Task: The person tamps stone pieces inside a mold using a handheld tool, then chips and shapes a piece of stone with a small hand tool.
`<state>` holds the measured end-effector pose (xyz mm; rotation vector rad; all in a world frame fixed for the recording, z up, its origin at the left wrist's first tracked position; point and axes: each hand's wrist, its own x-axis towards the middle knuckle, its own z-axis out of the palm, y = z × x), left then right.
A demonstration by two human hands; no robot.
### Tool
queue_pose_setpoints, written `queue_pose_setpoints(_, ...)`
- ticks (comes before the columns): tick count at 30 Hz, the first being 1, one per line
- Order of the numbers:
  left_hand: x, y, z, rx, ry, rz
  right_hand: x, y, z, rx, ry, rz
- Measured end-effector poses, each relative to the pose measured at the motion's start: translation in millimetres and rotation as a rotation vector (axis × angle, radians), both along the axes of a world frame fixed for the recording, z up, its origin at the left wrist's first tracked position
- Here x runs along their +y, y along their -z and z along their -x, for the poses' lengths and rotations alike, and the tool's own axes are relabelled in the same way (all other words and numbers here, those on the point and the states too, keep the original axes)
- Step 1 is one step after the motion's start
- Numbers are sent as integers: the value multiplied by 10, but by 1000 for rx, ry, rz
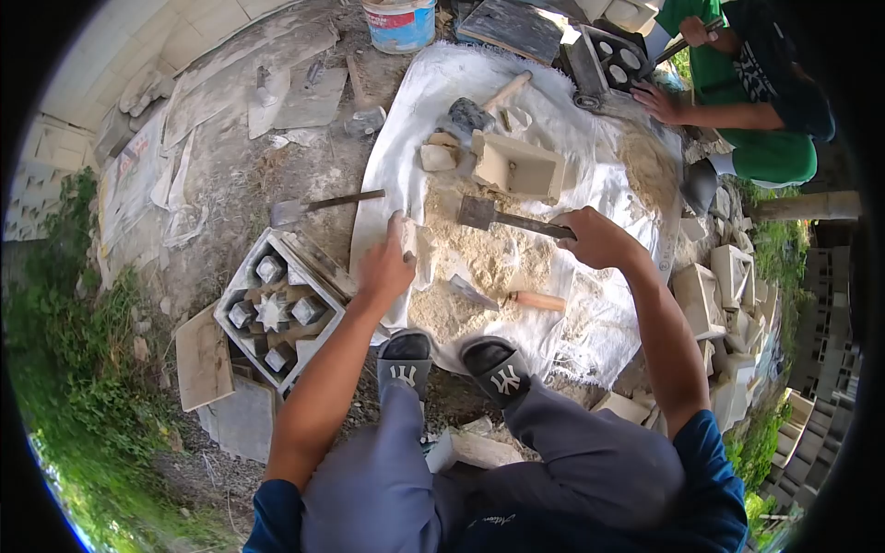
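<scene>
My right hand [597,238] is wrapped round the handle of a hammer with a square, dust-coated head [477,212], held over loose pale sand [470,249]. Opposite it, my left hand [385,264] grips a small pale block fragment [408,238] at the left side of the sand. Between my hands and my feet lies a trowel [537,300] with a wooden handle, its blade partly in the sand. Just beyond the hammer rests a beige, box-shaped hollow block [518,168] with its cavity showing.
A white sack sheet [392,175] lies under the sand. To my left sits a mould [272,313] with a star-shaped centre. A long-handled tool [343,198] lies nearby. A bucket [401,26] stands ahead. Another person [737,101] works upper right; blocks [698,300] are piled right.
</scene>
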<state>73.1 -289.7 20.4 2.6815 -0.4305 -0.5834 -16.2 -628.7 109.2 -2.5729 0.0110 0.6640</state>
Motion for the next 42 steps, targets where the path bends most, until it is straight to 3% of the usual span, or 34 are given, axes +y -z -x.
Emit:
queue_pose_setpoints(2, -97, -89, -39, -17, 32, -35, 64, -369, -22, -54, -5, 104)
queue_pose_setpoints(5, -29, 323, -66, -68, 90, -48, 84, -413, -92, -189, 28, 272)
queue_pose_setpoints(7, -15, 208, 28, -15, 99, 32, 107, -400, -146, -264, 36, 225)
queue_pose_setpoints(9, 8, 184, 121, 40, 112, 108, 192, -325, -176, -539, 221, -4)
queue_pose_setpoints(13, 28, 313, 194, 15, 240, 152, 497, -328, -270, -608, 450, -44)
queue_pose_setpoints(14, 22, 299, 191, 28, 241, 169, 459, -168, -319, -656, 459, -188)
queue_pose_setpoints(15, 32, 294, 196, 43, 242, 185, 499, -167, -327, -657, 457, -186)
queue_pose_setpoints(18, 64, 247, 165, 94, 258, 186, 647, -198, -372, -516, 514, -819)
queue_pose_setpoints(22, 121, 226, 150, 188, 321, 46, 713, -135, -365, -384, 426, -966)
queue_pose_setpoints(24, 181, 322, 142, -40, 481, 108, 802, -97, -360, -302, 354, -1046)
queue_pose_setpoints(30, 155, 393, -49, -56, 679, 168, 1183, 233, -556, -327, 252, -980)
queue_pose_setpoints(34, 153, 368, -88, -7, 654, 202, 1415, 58, -639, -410, 162, -797)
queue_pose_setpoints(36, 190, 363, -84, 35, 522, 320, 1406, 26, -626, -441, 164, -751)
queue_pose_setpoints(39, 241, 415, -74, -37, 429, 346, 1307, -46, -568, -502, 341, -997)
queue_pose_setpoints(41, 188, 473, -50, -27, 443, 284, 1273, -158, -580, -530, 443, -1474)
queue_pose_setpoints(42, 151, 478, -40, -20, 459, 222, 1279, -218, -584, -500, 472, -1534)
